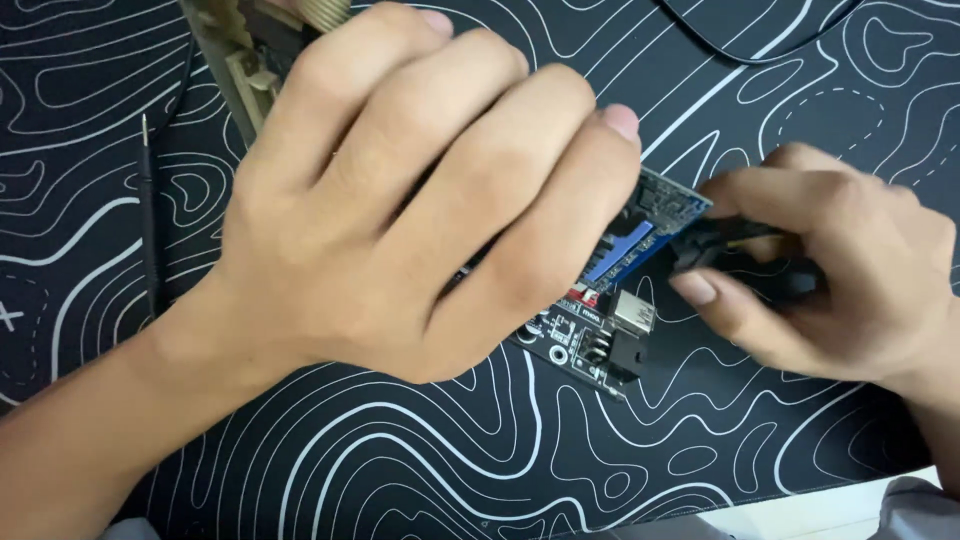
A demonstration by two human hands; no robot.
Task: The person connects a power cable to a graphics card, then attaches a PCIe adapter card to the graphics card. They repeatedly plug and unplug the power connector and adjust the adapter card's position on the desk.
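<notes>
My left hand (420, 200) lies flat over a dark circuit board (590, 340), pressing it onto the mat and hiding most of it. Only the board's right end shows, with a blue slot (625, 252), a silver port (634, 312) and small black sockets. My right hand (830, 270) pinches a black cable connector (715, 245) between thumb and fingers, its tip touching the board's right edge by the blue slot.
A black desk mat (480, 450) with white wavy lines covers the work surface. A thin dark screwdriver (150, 220) lies at the left. A beige plastic part (245, 50) sits at the top behind my left hand. A black cable (740, 45) curves at the top.
</notes>
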